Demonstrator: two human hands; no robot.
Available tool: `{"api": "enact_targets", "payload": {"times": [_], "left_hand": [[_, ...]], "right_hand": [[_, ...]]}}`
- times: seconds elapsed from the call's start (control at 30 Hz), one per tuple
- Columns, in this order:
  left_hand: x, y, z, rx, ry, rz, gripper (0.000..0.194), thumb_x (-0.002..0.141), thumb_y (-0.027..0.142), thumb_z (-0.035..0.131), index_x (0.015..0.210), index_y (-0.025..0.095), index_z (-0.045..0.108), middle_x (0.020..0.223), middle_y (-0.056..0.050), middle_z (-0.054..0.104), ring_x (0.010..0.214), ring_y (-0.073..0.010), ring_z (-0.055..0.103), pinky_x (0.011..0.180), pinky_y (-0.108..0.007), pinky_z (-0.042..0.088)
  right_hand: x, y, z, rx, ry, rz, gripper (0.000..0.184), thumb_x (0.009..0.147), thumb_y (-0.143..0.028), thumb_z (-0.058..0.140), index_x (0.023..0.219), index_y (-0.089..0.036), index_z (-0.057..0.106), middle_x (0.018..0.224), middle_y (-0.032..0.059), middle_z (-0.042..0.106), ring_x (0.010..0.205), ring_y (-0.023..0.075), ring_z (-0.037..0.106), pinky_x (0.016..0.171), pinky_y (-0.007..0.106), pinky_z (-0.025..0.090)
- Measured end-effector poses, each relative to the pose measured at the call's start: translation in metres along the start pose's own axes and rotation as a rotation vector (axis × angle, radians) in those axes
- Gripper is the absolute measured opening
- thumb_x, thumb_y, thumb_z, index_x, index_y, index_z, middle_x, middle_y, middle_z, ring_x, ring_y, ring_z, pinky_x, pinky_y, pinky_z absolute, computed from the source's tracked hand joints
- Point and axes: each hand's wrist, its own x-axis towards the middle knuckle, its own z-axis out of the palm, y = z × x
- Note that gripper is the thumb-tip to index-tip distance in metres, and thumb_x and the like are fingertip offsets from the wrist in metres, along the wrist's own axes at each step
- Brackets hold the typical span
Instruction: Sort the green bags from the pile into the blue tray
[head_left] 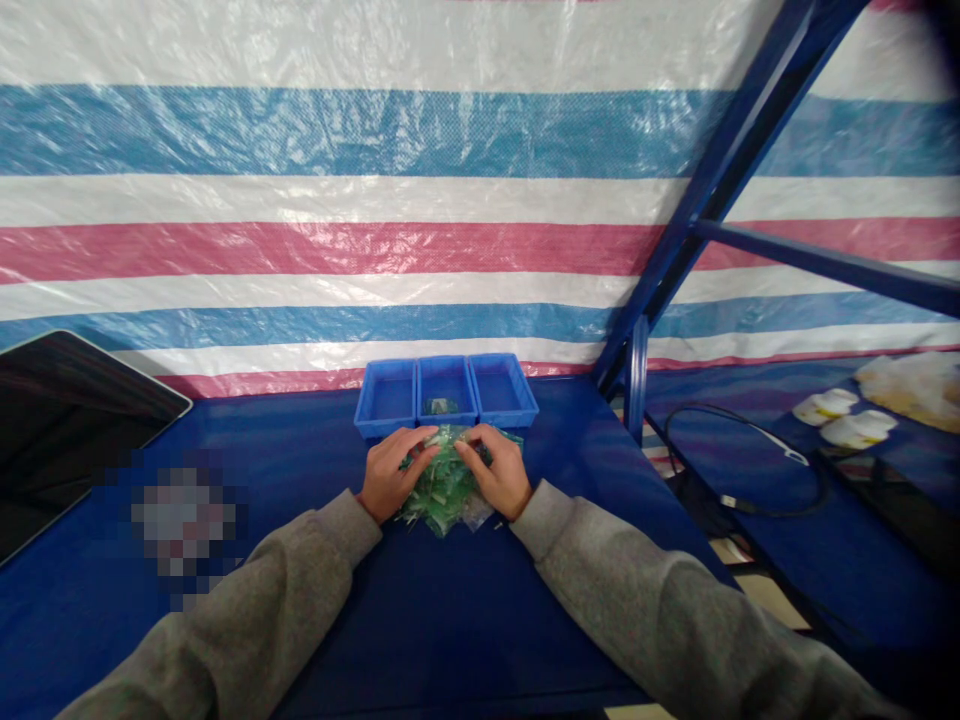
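My left hand [396, 474] and my right hand [498, 476] meet over a heap of small green items in crinkled clear plastic packets [441, 497] on the blue table. Thumb and fingers of each hand pinch a clear-and-green plastic packet [451, 437] at the top of the heap. What the packets contain is too small to make out. Just beyond my hands stand three blue trays joined in a row. In the middle tray [448, 363] lies a small greenish packet [440, 406]. The left tray [361, 398] and the right tray [531, 408] flank it.
A dark-screened device with a pale edge [75, 430] stands at the left. Near it is a pixelated patch. Blue metal frame bars [679, 250] rise at the right. Past them lie a black cable [750, 513], white-and-yellow rolls [859, 428] and a plastic bag [915, 385]. Striped sheeting [337, 130] hangs behind.
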Motion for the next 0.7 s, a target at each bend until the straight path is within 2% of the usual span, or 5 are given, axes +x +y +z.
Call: {"api": "enact_targets", "payload": {"times": [0.2,0.43,0.7], "left_hand": [[0.0003,0.0018,-0.0004,-0.001,-0.003,-0.016,0.024,0.083,0.025,0.059,0.104,0.015,0.060,0.091,-0.007,0.068,0.071,-0.0129,0.063,0.072,-0.026,0.053],[0.0019,0.0016,-0.0009,-0.062,-0.029,-0.008,0.029,0.082,0.020,0.059,0.111,0.016,0.058,0.100,-0.008,0.065,0.074,-0.0121,0.062,0.072,-0.027,0.054],[0.0009,0.0012,-0.0004,-0.048,-0.024,-0.006,0.026,0.082,0.019,0.058,0.108,0.016,0.061,0.101,-0.009,0.064,0.083,-0.0143,0.062,0.079,-0.029,0.053]], "right_hand": [[-0.0002,0.0037,0.0011,0.006,0.025,0.001,0.020,0.087,-0.033,0.049,0.075,-0.020,0.057,0.072,0.0022,0.061,0.070,0.0163,0.056,0.069,0.028,0.043],[-0.0006,0.0044,-0.0002,0.030,0.048,0.014,0.020,0.089,-0.029,0.044,0.091,-0.018,0.062,0.085,0.0051,0.066,0.079,0.0179,0.060,0.074,0.029,0.044],[-0.0003,-0.0001,-0.0027,0.039,0.040,0.023,0.024,0.089,-0.030,0.043,0.090,-0.018,0.063,0.083,0.0057,0.066,0.076,0.0172,0.059,0.073,0.030,0.046]]}}
